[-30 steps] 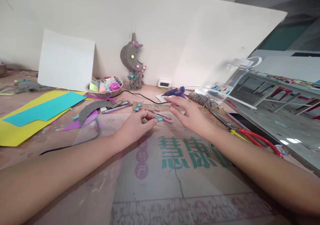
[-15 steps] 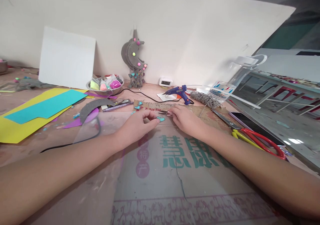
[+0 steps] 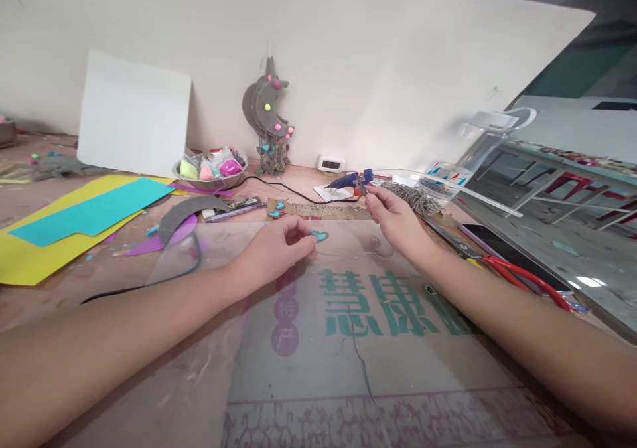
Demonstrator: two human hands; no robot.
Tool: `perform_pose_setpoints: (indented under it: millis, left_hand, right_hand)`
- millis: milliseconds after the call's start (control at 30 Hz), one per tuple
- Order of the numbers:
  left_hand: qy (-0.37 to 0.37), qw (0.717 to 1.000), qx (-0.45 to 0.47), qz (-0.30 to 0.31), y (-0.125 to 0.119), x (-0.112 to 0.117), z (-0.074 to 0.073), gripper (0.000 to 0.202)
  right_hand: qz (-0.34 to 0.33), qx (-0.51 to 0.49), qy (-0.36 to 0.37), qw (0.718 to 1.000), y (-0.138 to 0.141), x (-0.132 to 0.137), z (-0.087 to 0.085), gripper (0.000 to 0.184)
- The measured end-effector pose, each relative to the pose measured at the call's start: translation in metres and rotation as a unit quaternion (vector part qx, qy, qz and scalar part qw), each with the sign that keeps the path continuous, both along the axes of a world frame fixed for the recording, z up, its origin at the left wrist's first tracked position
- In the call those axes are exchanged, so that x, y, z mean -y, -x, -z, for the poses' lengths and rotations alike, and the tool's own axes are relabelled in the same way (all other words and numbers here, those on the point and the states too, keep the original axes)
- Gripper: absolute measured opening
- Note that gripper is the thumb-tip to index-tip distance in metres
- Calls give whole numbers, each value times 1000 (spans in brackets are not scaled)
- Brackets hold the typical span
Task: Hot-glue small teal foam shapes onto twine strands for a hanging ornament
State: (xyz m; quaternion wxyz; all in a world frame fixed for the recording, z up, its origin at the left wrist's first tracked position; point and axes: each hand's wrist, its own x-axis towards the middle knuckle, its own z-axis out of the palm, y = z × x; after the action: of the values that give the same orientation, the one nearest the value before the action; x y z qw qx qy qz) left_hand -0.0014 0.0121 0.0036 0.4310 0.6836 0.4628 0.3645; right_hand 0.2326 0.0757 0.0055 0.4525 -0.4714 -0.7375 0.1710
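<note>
My left hand [image 3: 273,252] rests on a clear plastic sheet [image 3: 209,262] and pinches a small teal heart [image 3: 320,235] at its fingertips. My right hand [image 3: 395,217] is lifted above the cardboard, its fingers closed on small snips [image 3: 361,188] that poke out just in front of the blue glue gun [image 3: 348,180]. A cardboard strip [image 3: 318,210] carrying more teal hearts lies just beyond both hands.
A printed cardboard sheet [image 3: 358,342] covers the table in front of me. Grey twine [image 3: 413,199], red-and-yellow scissors [image 3: 517,275] and a phone [image 3: 490,243] lie right. A bowl of coloured clay [image 3: 209,170], yellow paper [image 3: 30,255] and teal paper [image 3: 89,212] lie left. A grey moon ornament [image 3: 267,113] stands by the wall.
My right hand came down onto the pink snips beside the heart, closed on them and lifted them up and to the right, toward the glue gun. My left hand stayed holding the heart.
</note>
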Motion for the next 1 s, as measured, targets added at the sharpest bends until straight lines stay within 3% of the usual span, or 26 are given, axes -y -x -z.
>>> perform_pose_setpoints:
  millis: [133, 300, 1000]
  left_hand:
    - [13, 1000, 5, 10, 0, 0, 1, 16]
    - [32, 999, 11, 5, 0, 0, 1, 16]
    - [18, 1000, -6, 17, -1, 0, 2, 16]
  right_hand:
    - [-21, 172, -122, 977, 16, 30, -6, 31]
    - [-79, 315, -197, 925, 23, 47, 0, 30]
    - [-96, 349, -211, 908, 25, 42, 2, 31]
